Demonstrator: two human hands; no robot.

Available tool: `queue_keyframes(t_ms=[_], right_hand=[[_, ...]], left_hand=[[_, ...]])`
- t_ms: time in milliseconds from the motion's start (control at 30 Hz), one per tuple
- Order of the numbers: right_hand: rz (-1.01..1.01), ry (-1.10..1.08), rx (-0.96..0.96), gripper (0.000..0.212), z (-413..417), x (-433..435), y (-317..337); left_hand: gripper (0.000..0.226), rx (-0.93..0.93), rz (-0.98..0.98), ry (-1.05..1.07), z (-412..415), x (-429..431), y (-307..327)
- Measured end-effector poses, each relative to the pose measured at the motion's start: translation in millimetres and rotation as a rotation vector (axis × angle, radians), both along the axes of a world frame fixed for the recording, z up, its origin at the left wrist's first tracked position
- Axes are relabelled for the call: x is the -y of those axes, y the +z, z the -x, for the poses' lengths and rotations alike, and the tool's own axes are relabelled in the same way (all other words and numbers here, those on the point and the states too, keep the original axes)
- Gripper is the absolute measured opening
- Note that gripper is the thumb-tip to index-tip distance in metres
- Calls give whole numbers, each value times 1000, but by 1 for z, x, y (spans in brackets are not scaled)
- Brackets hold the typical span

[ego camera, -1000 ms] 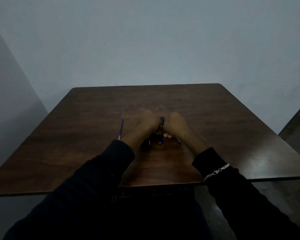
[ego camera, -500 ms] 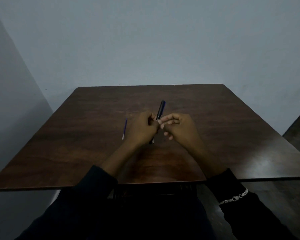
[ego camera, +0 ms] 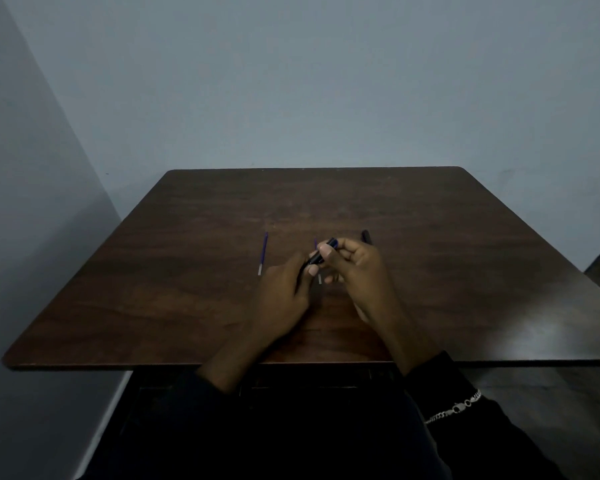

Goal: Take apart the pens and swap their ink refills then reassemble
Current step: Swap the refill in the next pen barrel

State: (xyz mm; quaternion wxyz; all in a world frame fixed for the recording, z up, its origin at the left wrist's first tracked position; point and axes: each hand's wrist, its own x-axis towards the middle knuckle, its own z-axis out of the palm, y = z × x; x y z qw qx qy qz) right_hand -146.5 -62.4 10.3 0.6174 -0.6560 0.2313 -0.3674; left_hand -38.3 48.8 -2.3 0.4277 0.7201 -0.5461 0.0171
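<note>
Plainly, both hands meet over the middle of the counter (ego camera: 187, 306), sharing one dark pen barrel (ego camera: 321, 255) held just above the wood. The left hand (ego camera: 284, 296) has its fingers closed round the barrel's near end, and the right hand (ego camera: 355, 268) pinches the far end between thumb and forefinger — so the pen is gripped at both ends, as if being twisted or pulled apart. One blue refill (ego camera: 263, 252) lies loose on the counter to the left, well clear of the hands; a second thin refill (ego camera: 317, 261) shows just behind the barrel, though whether it lies on the counter or is partly held I cannot tell. Another dark pen part (ego camera: 365, 236) rests beyond the right hand. The barrel looks light, stiff and smooth, likely slippery — best gripped near the joint. The refills are thin and would bend easily, so take them mid-length, gently.
</note>
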Motion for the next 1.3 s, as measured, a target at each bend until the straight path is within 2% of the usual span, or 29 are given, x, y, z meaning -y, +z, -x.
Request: queue_keyframes(t_ms=[233, 400, 533, 700, 900, 1000, 1200, 1300], right_hand=[[95, -64, -37, 17, -5, 0, -9], [-13, -163, 119, 18, 0, 6, -7], [-9, -130, 113, 19, 6, 8, -6], [38, -178, -9, 22, 9, 12, -2], [329, -324, -437, 14, 11, 22, -5], [429, -309, -607, 38, 12, 20, -11], [546, -293, -752, 35, 3, 15, -13], [604, -315, -749, 25, 2, 14, -15]], left_hand=[[20, 56, -24, 6, -2, 3, -4], [24, 55, -31, -4, -4, -1, -7], [29, 1, -5, 22, -4, 0, -6], [34, -115, 13, 60, -5, 0, -5], [34, -179, 23, 90, -5, -1, -4], [34, -199, 35, 79, -7, -2, -4], [35, -220, 38, 62, -8, -1, -4], [33, -218, 45, 83, -8, -1, -4]])
